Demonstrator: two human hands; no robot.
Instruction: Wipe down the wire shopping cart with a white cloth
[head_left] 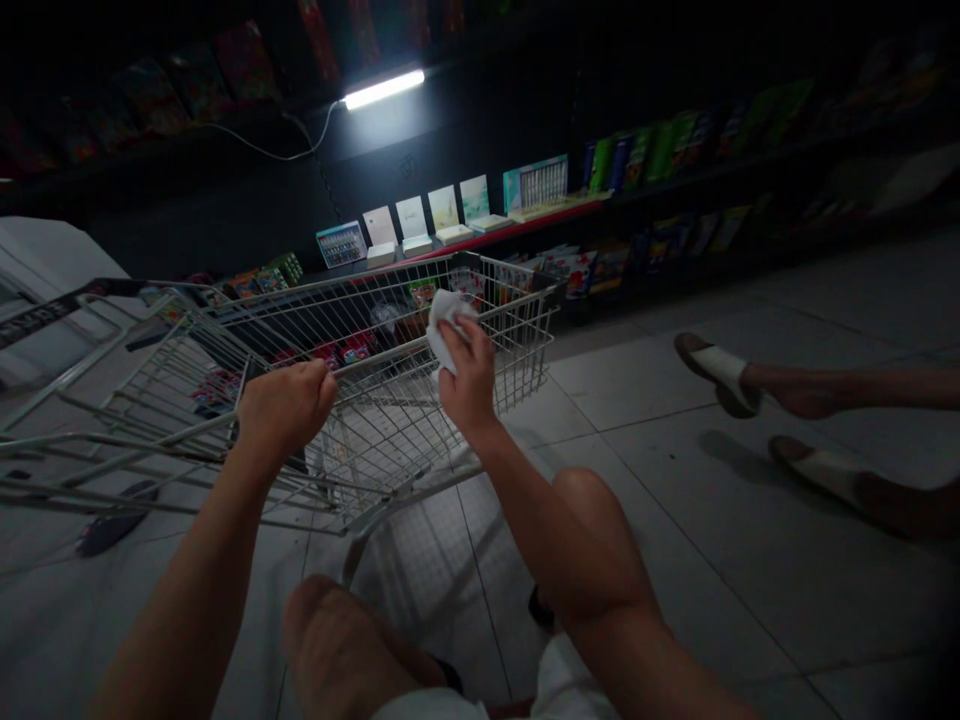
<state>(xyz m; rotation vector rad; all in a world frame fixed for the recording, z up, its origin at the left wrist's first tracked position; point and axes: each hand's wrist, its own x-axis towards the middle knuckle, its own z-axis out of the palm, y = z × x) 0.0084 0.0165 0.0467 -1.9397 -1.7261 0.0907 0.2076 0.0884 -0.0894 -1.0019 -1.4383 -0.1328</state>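
A wire shopping cart (525, 340) stands in front of me on the tiled floor, seen from low down. My left hand (285, 405) is closed round a wire bar on the cart's near side. My right hand (469, 375) is closed on a crumpled white cloth (446, 315) and presses it against the cart's upper rim. My bare knees show at the bottom of the view.
Another person's two feet in white sandals (720, 370) rest on the floor at the right. Dark shelves (540, 215) with packets and boxes line the back wall under a lit tube lamp (384, 88). A white appliance (45, 270) stands at the far left.
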